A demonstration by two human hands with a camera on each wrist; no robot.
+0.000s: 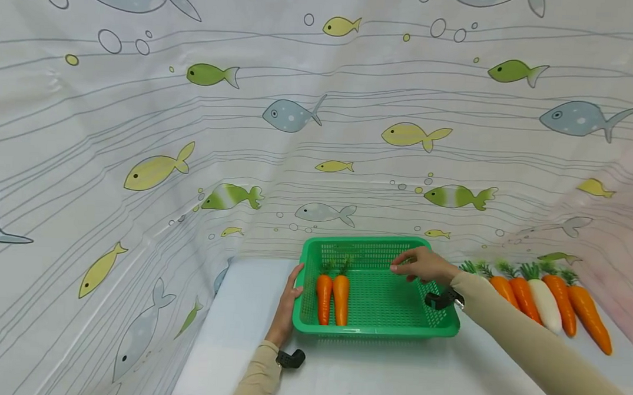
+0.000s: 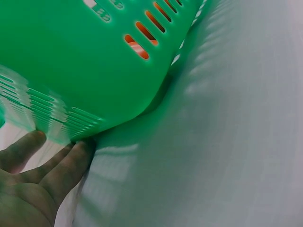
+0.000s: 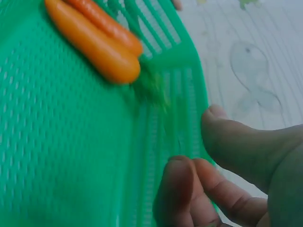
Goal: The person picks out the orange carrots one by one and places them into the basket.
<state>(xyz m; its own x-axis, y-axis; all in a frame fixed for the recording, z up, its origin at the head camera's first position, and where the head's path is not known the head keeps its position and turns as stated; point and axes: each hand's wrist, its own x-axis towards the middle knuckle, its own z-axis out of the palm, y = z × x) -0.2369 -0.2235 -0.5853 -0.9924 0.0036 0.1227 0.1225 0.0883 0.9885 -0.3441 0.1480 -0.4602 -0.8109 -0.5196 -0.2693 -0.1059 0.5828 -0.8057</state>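
A green plastic basket [image 1: 374, 329] with slotted walls stands on the white surface. Inside, at its left, two orange carrots with leafy tops lie side by side: a redder carrot [image 1: 324, 298] and a lighter carrot [image 1: 341, 299]. My left hand [image 1: 286, 299] rests on the basket's left side, its fingers extended against the outer wall in the left wrist view. Over the right part of the basket is my right hand [image 1: 421, 265], with loosely bent fingers and nothing held. In the right wrist view its thumb [image 3: 236, 142] and fingertips are apart.
To the right of the basket, a row of several carrots [image 1: 589, 315] and a white radish [image 1: 545, 305] lies on the surface, partly behind my right forearm. A fish-patterned sheet [image 1: 265, 160] hangs behind and along the sides.
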